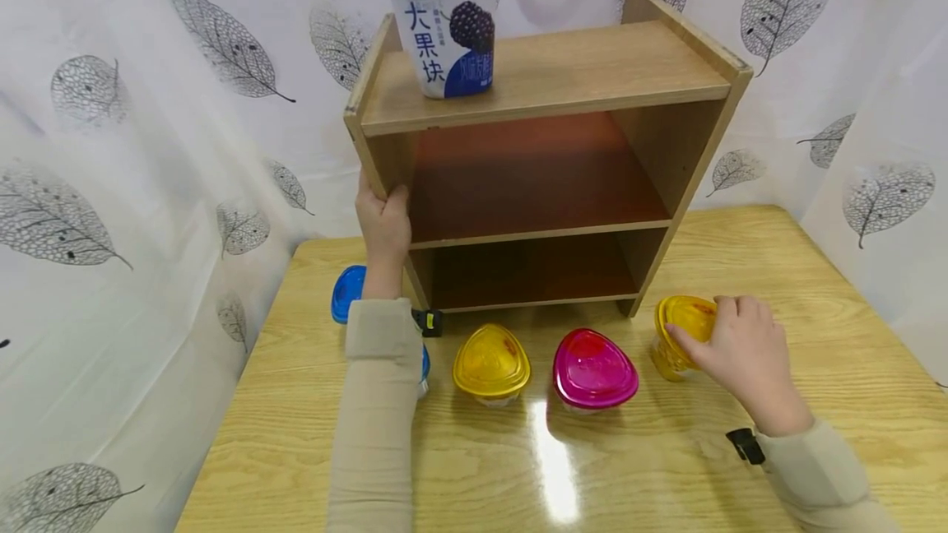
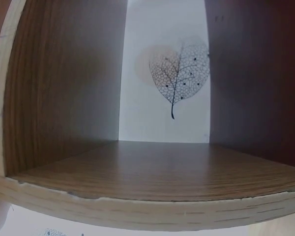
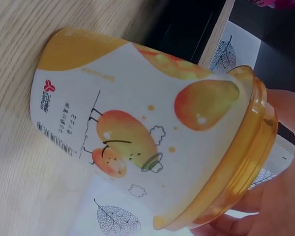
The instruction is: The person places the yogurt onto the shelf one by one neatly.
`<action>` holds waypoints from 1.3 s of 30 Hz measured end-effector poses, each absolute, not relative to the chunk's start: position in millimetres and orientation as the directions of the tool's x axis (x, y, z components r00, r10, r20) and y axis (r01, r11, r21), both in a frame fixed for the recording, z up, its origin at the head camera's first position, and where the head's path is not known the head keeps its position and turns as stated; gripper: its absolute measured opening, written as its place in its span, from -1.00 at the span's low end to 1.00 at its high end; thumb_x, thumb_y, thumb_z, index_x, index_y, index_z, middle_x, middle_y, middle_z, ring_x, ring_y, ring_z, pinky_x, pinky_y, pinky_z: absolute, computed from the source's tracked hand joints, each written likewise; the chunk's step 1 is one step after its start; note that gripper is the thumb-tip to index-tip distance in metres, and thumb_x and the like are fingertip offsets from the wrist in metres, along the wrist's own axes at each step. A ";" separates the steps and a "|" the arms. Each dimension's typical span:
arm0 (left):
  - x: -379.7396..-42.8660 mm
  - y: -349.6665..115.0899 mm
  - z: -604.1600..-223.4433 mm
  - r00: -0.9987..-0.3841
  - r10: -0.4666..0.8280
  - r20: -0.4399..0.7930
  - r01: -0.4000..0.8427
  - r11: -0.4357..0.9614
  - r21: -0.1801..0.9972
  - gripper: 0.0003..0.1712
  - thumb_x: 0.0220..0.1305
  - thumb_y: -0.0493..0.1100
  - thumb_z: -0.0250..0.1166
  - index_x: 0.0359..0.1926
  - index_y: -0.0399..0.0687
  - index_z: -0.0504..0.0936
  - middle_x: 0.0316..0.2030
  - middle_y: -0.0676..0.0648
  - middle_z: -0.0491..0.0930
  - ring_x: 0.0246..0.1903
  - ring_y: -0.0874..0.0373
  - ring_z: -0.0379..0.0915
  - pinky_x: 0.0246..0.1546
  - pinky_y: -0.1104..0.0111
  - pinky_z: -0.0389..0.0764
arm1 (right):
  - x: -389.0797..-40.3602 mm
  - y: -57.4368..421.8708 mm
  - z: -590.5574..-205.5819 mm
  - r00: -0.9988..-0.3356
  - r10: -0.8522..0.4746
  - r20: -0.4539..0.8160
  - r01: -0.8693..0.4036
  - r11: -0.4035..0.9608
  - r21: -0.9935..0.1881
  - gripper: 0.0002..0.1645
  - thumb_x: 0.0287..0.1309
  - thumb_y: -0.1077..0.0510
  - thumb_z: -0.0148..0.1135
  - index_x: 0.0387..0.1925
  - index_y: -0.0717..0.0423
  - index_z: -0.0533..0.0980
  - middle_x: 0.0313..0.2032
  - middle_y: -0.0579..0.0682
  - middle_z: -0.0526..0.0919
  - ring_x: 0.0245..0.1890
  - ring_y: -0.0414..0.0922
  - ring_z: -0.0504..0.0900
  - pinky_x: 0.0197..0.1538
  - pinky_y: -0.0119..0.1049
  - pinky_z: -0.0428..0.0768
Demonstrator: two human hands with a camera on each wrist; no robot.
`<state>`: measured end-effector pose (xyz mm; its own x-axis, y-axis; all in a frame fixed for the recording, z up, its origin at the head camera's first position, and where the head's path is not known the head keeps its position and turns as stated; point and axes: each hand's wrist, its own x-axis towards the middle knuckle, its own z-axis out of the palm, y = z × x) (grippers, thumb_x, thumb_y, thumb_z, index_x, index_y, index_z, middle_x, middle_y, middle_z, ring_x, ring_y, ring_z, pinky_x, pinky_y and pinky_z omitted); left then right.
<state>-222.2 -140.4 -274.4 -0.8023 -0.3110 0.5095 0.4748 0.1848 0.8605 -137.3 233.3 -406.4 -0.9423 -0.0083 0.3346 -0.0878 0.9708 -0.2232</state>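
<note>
My left hand [image 1: 385,224] grips the left side panel of a wooden shelf unit [image 1: 592,64], its thumb on the front edge. In the left wrist view, a shelf compartment [image 2: 162,172] fills most of the picture, with a bit of the hand at the lower left. To the right of the unit, my right hand [image 1: 751,352] holds a yogurt cup with a yellow lid [image 1: 681,319] by that lid. Mango pictures show on the cup's white side [image 3: 137,123] in the right wrist view, and its base is at the wooden tabletop.
A blue-lidded yogurt cup [image 1: 448,31] stands on the unit's top board. In front of the unit are a yellow-lidded cup [image 1: 492,362] and a pink-lidded cup [image 1: 595,368]. Another blue lid [image 1: 348,294] shows at left; one more is partly behind the left sleeve [image 1: 378,418].
</note>
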 end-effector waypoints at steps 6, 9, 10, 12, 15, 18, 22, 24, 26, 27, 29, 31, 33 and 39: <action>-221.5 -140.1 -274.6 -0.802 -0.312 0.509 0.474 0.187 0.861 -0.47 0.02 -0.48 -0.09 0.11 -0.44 0.26 -0.01 -0.36 0.38 -0.01 -0.10 0.31 0.02 0.31 0.32 | -137.0 234.4 -405.0 -0.958 -0.021 0.284 -0.096 0.963 -0.252 -0.09 -0.15 -0.28 0.20 -0.26 0.60 0.34 -0.32 0.46 0.33 -0.31 0.33 0.27 -0.45 0.13 0.30; -220.4 -139.2 -273.2 -0.797 -0.312 0.518 0.479 0.197 0.855 -0.47 0.02 -0.48 -0.09 0.11 -0.46 0.26 -0.01 -0.37 0.38 -0.01 -0.12 0.30 0.02 0.30 0.32 | -138.6 235.8 -402.8 -0.964 -0.045 0.262 -0.125 0.946 -0.298 -0.12 -0.16 -0.21 0.24 -0.22 0.62 0.34 -0.26 0.49 0.32 -0.26 0.36 0.26 -0.34 0.18 0.30; -220.3 -139.0 -272.7 -0.794 -0.311 0.523 0.484 0.198 0.853 -0.47 0.02 -0.48 -0.09 0.11 -0.46 0.25 -0.01 -0.38 0.37 -0.01 -0.13 0.30 0.02 0.29 0.32 | -139.1 236.3 -402.0 -0.965 -0.056 0.257 -0.137 0.941 -0.310 -0.13 -0.16 -0.18 0.25 -0.21 0.62 0.34 -0.25 0.50 0.32 -0.24 0.36 0.25 -0.31 0.19 0.29; -220.9 -139.1 -272.3 -0.788 -0.309 0.532 0.493 0.199 0.847 -0.48 0.02 -0.49 -0.09 0.10 -0.48 0.25 -0.01 -0.39 0.37 -0.01 -0.15 0.30 0.03 0.29 0.32 | -140.2 236.9 -400.3 -0.966 -0.080 0.246 -0.162 0.928 -0.334 -0.15 -0.17 -0.12 0.28 -0.18 0.63 0.33 -0.22 0.50 0.32 -0.21 0.36 0.26 -0.23 0.21 0.28; -224.3 -140.6 -274.3 -0.786 -0.309 0.536 0.500 0.194 0.844 -0.48 0.01 -0.49 -0.09 0.10 -0.48 0.25 -0.01 -0.39 0.37 0.00 -0.15 0.30 0.02 0.28 0.32 | -140.8 237.1 -397.8 -0.970 -0.113 0.218 -0.188 0.910 -0.369 -0.17 -0.18 -0.05 0.31 -0.12 0.63 0.31 -0.16 0.51 0.31 -0.16 0.38 0.24 -0.16 0.23 0.26; -232.9 -144.9 -281.7 -0.787 -0.309 0.534 0.499 0.188 0.846 -0.47 0.02 -0.47 -0.08 0.12 -0.43 0.26 0.00 -0.35 0.38 0.00 -0.12 0.31 0.03 0.27 0.33 | -140.2 237.0 -396.4 -0.972 -0.134 0.192 -0.201 0.895 -0.397 -0.17 -0.19 -0.01 0.33 -0.08 0.61 0.29 -0.10 0.51 0.28 -0.11 0.39 0.21 -0.12 0.25 0.23; -242.5 -149.6 -291.8 -0.787 -0.311 0.532 0.495 0.195 0.847 -0.46 0.04 -0.44 -0.06 0.13 -0.36 0.27 0.00 -0.29 0.40 0.00 -0.04 0.32 0.02 0.27 0.33 | -137.1 236.7 -397.0 -0.971 -0.123 0.204 -0.201 0.885 -0.421 -0.16 -0.16 -0.02 0.31 -0.04 0.60 0.27 -0.05 0.50 0.24 -0.07 0.39 0.18 -0.09 0.26 0.19; -243.4 -149.9 -294.1 -0.787 -0.314 0.532 0.494 0.198 0.847 -0.46 0.04 -0.43 -0.05 0.13 -0.34 0.28 0.00 -0.27 0.41 -0.01 -0.02 0.33 0.02 0.29 0.33 | -135.0 236.3 -398.7 -0.971 -0.085 0.221 -0.175 0.889 -0.424 -0.12 -0.13 -0.08 0.29 -0.03 0.60 0.26 -0.04 0.51 0.22 -0.06 0.41 0.16 -0.10 0.27 0.17; -244.4 -149.8 -295.8 -0.783 -0.317 0.535 0.498 0.195 0.845 -0.46 0.03 -0.42 -0.04 0.13 -0.33 0.29 -0.01 -0.26 0.41 -0.02 0.00 0.34 0.01 0.30 0.33 | -132.9 235.8 -401.1 -0.969 -0.037 0.243 -0.140 0.895 -0.423 -0.08 -0.12 -0.15 0.26 -0.03 0.60 0.25 -0.05 0.52 0.22 -0.07 0.41 0.15 -0.12 0.27 0.17; -244.4 -149.5 -296.1 -0.782 -0.321 0.534 0.498 0.193 0.845 -0.46 0.02 -0.41 -0.04 0.12 -0.33 0.29 -0.02 -0.26 0.42 -0.03 0.01 0.34 0.01 0.31 0.34 | -132.0 235.6 -402.6 -0.967 -0.015 0.255 -0.124 0.901 -0.417 -0.06 -0.12 -0.19 0.25 -0.04 0.60 0.26 -0.06 0.51 0.23 -0.08 0.41 0.16 -0.14 0.27 0.17; -244.7 -149.1 -296.1 -0.778 -0.328 0.536 0.504 0.185 0.844 -0.45 0.00 -0.42 -0.04 0.12 -0.33 0.30 -0.03 -0.27 0.42 -0.04 0.01 0.34 -0.01 0.32 0.34 | -130.7 235.2 -404.9 -0.961 0.015 0.276 -0.100 0.912 -0.399 -0.02 -0.15 -0.25 0.24 -0.06 0.60 0.27 -0.11 0.51 0.25 -0.13 0.40 0.18 -0.20 0.25 0.20; -245.0 -148.8 -295.8 -0.773 -0.336 0.538 0.509 0.179 0.842 -0.45 -0.01 -0.42 -0.04 0.11 -0.35 0.30 -0.05 -0.28 0.42 -0.05 0.02 0.35 -0.02 0.34 0.34 | -129.7 234.7 -406.2 -0.956 0.025 0.292 -0.092 0.920 -0.380 -0.01 -0.17 -0.27 0.25 -0.07 0.60 0.29 -0.16 0.50 0.28 -0.19 0.37 0.20 -0.26 0.22 0.23; -245.2 -148.5 -295.3 -0.770 -0.340 0.540 0.511 0.179 0.841 -0.46 -0.01 -0.42 -0.04 0.10 -0.36 0.31 -0.05 -0.28 0.43 -0.06 0.02 0.35 -0.02 0.35 0.34 | -129.4 234.8 -407.2 -0.954 0.025 0.298 -0.091 0.925 -0.368 -0.01 -0.18 -0.27 0.25 -0.09 0.60 0.29 -0.19 0.49 0.30 -0.22 0.35 0.22 -0.30 0.19 0.26; -244.8 -147.5 -295.5 -0.774 -0.333 0.539 0.515 0.165 0.841 -0.50 0.08 -0.40 -0.03 0.11 -0.36 0.30 -0.02 -0.27 0.41 -0.03 0.05 0.33 0.00 0.36 0.33 | -130.3 236.4 -407.9 -0.961 0.000 0.275 -0.112 0.914 -0.391 -0.03 -0.14 -0.24 0.24 -0.09 0.62 0.28 -0.18 0.52 0.29 -0.20 0.36 0.22 -0.25 0.21 0.27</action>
